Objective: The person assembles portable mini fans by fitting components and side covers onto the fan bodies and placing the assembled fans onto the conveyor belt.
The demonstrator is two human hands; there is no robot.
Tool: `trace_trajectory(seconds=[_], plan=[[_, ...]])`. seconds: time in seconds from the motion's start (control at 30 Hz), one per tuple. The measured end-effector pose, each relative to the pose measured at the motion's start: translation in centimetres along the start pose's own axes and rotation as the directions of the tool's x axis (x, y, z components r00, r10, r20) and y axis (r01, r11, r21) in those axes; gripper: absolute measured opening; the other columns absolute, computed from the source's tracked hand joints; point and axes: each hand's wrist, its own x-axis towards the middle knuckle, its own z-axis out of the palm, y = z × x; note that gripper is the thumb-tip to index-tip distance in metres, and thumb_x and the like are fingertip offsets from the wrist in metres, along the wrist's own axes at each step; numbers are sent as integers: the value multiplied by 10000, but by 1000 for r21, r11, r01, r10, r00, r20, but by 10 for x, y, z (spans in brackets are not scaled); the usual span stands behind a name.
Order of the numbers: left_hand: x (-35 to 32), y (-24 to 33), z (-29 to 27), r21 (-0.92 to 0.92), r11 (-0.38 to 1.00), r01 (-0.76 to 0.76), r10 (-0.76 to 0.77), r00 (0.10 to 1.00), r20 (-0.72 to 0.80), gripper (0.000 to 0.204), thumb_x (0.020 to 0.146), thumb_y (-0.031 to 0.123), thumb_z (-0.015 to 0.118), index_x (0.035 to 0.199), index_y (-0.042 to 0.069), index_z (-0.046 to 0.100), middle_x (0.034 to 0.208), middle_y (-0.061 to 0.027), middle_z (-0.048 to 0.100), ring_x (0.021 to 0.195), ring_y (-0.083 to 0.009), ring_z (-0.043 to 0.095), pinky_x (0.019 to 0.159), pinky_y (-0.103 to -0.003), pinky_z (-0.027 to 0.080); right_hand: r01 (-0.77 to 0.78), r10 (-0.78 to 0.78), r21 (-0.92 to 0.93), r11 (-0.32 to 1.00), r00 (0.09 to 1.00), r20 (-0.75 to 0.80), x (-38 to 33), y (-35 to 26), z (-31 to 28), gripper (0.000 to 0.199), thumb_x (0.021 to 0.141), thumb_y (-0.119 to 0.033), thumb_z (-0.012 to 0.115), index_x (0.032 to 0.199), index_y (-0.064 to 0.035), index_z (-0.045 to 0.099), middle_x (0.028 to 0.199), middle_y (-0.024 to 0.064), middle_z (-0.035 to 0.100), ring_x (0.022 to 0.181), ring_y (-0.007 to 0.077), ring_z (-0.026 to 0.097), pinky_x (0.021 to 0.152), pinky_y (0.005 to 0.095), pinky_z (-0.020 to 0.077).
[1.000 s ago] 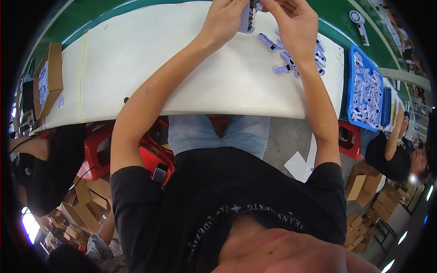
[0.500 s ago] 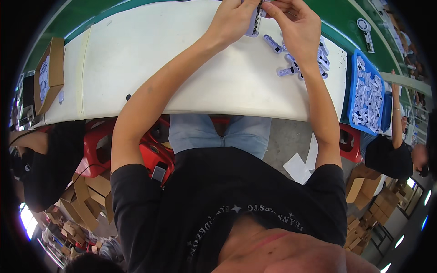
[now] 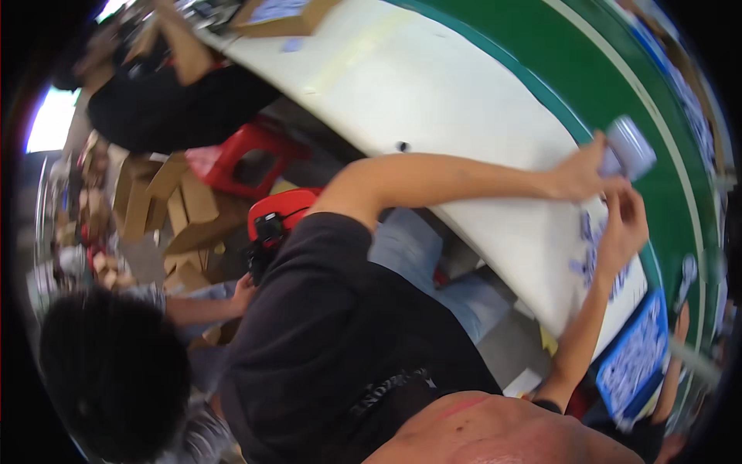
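Both hands (image 3: pixel 610 193) pinch one pale part (image 3: pixel 630 147).

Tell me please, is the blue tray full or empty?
Full: the blue tray is covered with small pale parts; little bare blue shows beyond its rim.

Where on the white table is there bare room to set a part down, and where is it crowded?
The white table is bare from the cardboard box at its far left end to the left hand. It is crowded by the right hand, where pale small parts lie, beside the blue tray.
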Motion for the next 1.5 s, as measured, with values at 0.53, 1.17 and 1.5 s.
trace_trajectory(seconds=[0.53, 1.17, 1.5], plan=[[25, 5, -18, -173, 969, 176, -152, 978, 142, 348, 977, 344, 466, 1159, 48, 454, 932, -110, 595, 761, -162, 619, 624, -305, 539, -144, 134, 51, 988, 977, 165, 10, -3, 15, 507, 847, -155, 711, 1276, -9, 483, 1122, 127, 588, 1046, 198, 579, 878, 337, 507], [12, 2, -32, 34, 997, 67, -75, 946, 315, 471, 975, 430, 516, 1209, 21, 509, 1077, -48, 587, 979, -118, 523, 857, -284, 436, -146, 90, 247, 958, 971, 222, 3, -8, 9, 470, 866, -98, 670, 1291, 19, 509, 1133, 111, 621, 1042, 177, 592, 927, 315, 476], [17, 23, -36, -59, 998, -11, 30, 943, 331, 371, 923, 269, 645, 1119, -34, 557, 1071, -61, 600, 978, -134, 536, 881, -283, 429, 284, -282, -14, 959, 956, 77, 9, 1, -11, 453, 837, -122, 707, 1246, -19, 543, 1126, 156, 621, 1008, 242, 614, 895, 333, 494]])
